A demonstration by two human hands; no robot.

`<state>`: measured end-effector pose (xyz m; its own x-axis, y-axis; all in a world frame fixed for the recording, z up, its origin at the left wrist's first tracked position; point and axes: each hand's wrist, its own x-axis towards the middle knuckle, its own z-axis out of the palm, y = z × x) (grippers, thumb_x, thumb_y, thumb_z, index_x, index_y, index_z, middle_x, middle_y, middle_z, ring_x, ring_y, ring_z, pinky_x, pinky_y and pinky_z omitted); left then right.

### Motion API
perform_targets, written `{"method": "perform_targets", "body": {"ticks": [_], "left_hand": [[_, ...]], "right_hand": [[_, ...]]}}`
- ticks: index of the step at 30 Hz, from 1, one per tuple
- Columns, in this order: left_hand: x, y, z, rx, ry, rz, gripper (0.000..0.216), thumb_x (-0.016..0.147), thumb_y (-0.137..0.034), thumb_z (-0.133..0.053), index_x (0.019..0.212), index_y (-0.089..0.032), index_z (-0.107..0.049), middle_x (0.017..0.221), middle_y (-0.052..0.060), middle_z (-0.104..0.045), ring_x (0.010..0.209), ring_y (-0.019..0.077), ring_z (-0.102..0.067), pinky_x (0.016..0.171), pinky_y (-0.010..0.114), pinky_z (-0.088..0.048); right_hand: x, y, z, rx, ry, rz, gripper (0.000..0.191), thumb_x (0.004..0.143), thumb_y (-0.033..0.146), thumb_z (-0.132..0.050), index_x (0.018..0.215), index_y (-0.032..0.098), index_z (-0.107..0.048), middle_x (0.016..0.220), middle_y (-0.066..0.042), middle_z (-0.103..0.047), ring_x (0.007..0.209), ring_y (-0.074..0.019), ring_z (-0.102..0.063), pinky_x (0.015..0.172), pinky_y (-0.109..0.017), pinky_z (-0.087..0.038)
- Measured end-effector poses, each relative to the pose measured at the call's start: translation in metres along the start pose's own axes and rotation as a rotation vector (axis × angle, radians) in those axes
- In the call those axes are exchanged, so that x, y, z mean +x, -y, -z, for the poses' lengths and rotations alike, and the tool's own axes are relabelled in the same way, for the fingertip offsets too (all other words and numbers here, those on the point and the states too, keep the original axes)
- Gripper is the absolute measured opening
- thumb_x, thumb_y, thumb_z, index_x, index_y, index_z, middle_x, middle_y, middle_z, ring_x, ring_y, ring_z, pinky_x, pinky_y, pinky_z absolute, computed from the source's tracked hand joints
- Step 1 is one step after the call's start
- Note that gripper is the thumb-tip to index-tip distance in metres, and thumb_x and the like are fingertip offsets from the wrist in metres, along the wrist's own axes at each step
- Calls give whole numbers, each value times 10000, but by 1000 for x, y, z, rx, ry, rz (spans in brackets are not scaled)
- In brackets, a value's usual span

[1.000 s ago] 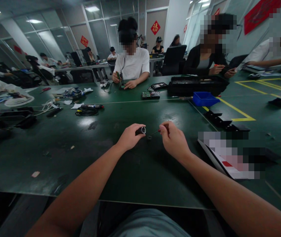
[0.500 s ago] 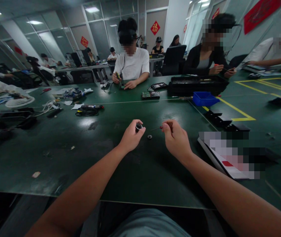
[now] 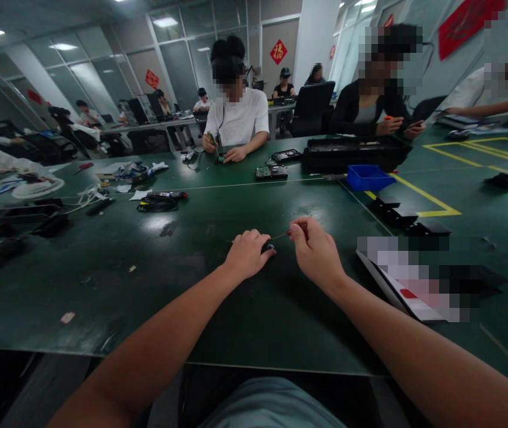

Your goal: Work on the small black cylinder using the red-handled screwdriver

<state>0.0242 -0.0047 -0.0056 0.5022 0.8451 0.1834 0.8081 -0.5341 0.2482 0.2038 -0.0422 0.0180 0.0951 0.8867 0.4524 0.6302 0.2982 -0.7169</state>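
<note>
My left hand (image 3: 248, 257) rests low on the dark green table (image 3: 155, 285), fingers curled over a small black cylinder that is mostly hidden beneath them. Its fingertips touch a small round part (image 3: 270, 246) lying on the table. My right hand (image 3: 314, 252) is closed in a pinch on a thin screwdriver (image 3: 283, 235) with a red collar. The screwdriver's shaft points left toward my left fingertips. The two hands are a few centimetres apart.
A blue bin (image 3: 368, 177) and a long black case (image 3: 354, 154) sit far right. Black flat parts (image 3: 403, 218) lie right of my hands. Circuit boards (image 3: 272, 172), cables (image 3: 158, 202) and clutter lie further off. People sit across the table working.
My left hand has dropped from a raised position to the table and moved right, covering the black cylinder and reaching the small round part. My right hand has stayed nearly still.
</note>
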Motion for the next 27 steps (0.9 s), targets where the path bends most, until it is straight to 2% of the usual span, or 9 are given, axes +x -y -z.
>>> {"method": "perform_targets", "body": {"ticks": [6,10,16,19,23,25,27], "left_hand": [[4,-1,4,22,40,4,266,980,-351,-557,1119,-168,-691,1049,113,-666,1006,286,-610,864,431,-491],[5,12,7,-116,-36,61,204,963,-295,-560,1080,-165,-666,1031,107,-697,979,271,-633,830,404,-496],[9,51,23,-466,-319,229,234,935,-272,-567,1117,-187,-687,1083,109,-708,966,245,-650,868,392,-478],[11,70,37,-771,-469,391,157,894,-293,-618,969,-178,-694,911,78,-685,753,181,-610,709,324,-465],[1,96,61,-1177,-625,517,183,833,-323,-688,811,-164,-601,760,18,-574,578,105,-494,511,241,-339],[-10,112,75,-1269,-700,566,139,846,-281,-654,827,-157,-595,757,5,-553,564,96,-488,487,231,-318],[-25,129,88,-1253,-793,645,99,875,-241,-611,892,-145,-622,766,3,-557,569,93,-499,491,232,-327]], "right_hand": [[-1,0,-3,7,22,-8,212,994,370,-448,972,219,-595,846,-64,-716,780,-238,-683,718,-357,-455],[-2,2,-1,53,15,-5,220,1001,371,-446,974,215,-598,835,-58,-706,782,-224,-677,715,-342,-458],[-3,3,1,103,29,-9,229,1013,379,-439,1003,213,-597,842,-56,-699,803,-221,-673,722,-337,-464],[-3,2,1,108,39,-20,234,1014,382,-437,1002,213,-599,856,-62,-703,818,-225,-676,721,-339,-467],[-3,3,2,111,63,-27,245,1016,386,-436,1013,211,-607,874,-68,-706,829,-227,-679,714,-338,-472],[-3,3,2,107,71,-30,248,1015,385,-434,1017,209,-608,877,-69,-705,827,-226,-676,714,-339,-472],[-3,4,2,98,74,-33,247,1012,384,-436,1011,208,-609,870,-67,-701,815,-224,-672,712,-340,-470]]}}
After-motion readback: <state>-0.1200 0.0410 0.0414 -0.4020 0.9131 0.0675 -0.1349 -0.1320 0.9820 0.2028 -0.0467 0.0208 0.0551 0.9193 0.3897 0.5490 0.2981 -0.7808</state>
